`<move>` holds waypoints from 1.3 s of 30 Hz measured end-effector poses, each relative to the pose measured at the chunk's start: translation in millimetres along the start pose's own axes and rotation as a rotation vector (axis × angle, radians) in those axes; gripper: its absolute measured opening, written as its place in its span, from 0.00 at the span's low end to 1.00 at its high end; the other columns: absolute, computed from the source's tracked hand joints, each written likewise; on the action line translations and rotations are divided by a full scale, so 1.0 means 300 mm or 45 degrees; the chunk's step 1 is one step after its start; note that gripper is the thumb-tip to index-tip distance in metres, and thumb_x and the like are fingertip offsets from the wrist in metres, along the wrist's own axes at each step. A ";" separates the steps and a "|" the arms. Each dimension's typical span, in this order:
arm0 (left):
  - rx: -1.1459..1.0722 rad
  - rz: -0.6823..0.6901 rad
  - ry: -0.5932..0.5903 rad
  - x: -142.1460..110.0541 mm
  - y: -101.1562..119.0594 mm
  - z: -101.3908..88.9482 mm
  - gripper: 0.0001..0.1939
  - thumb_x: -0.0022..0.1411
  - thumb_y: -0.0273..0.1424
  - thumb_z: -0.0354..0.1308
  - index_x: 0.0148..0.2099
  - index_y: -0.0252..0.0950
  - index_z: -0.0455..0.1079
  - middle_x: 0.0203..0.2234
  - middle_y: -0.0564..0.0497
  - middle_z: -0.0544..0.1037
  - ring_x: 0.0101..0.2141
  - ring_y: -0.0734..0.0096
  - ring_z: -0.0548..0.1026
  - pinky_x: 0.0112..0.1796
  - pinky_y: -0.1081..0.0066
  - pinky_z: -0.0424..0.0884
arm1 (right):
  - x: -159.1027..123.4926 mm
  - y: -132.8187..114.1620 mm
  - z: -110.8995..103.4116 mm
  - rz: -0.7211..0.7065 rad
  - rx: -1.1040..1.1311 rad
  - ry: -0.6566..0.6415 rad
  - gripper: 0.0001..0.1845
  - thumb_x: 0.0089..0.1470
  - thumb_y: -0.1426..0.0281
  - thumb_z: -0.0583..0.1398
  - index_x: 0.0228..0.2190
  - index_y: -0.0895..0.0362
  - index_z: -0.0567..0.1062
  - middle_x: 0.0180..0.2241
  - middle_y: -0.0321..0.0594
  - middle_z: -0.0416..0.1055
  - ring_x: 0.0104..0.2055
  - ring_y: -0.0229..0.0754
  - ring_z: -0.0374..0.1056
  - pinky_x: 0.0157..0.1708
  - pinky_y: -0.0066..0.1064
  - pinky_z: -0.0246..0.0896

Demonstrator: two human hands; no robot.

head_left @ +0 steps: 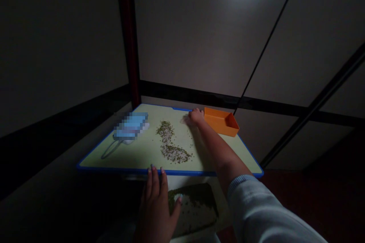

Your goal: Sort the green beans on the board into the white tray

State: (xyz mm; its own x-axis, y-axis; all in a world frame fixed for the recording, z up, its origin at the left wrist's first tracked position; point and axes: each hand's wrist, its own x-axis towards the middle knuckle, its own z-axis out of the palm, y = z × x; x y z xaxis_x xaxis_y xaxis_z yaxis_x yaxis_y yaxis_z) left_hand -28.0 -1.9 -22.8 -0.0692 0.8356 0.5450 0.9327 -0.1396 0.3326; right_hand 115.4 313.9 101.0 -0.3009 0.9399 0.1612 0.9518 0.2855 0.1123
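A pale green tray with a blue rim (94, 161) lies on a low surface in dim light. A strip of small green and whitish grains (170, 145) is spread across its middle. My right hand (195, 117) reaches to the far side of the tray, fingers curled down on the surface beside the grains; what it holds, if anything, is hidden. My left hand (156, 202) lies flat with fingers stretched out at the tray's near edge, its thumb on a container of the same grains (196, 207) below the tray.
An orange open box (221, 122) stands at the tray's far right corner. A blurred blue and white object (131, 126) with a cord loop sits on the tray's left part. A dark red post (129, 38) rises behind the tray. Walls surround the corner.
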 end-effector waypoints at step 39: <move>0.063 -0.044 -0.155 0.033 0.014 -0.031 0.34 0.61 0.40 0.46 0.63 0.22 0.53 0.65 0.28 0.45 0.65 0.45 0.42 0.56 0.48 0.58 | -0.442 -0.031 -0.013 -0.242 0.054 -0.093 0.19 0.61 0.61 0.50 0.40 0.56 0.77 0.40 0.47 0.75 0.42 0.44 0.69 0.39 0.30 0.57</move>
State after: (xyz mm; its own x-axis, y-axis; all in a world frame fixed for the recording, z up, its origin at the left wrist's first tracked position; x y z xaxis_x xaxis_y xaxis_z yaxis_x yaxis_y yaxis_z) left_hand -27.9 0.9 -8.9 -0.0607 0.8982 0.4354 0.9470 -0.0861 0.3095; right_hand 146.2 186.0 82.3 -0.4714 0.8792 0.0692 0.8806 0.4648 0.0926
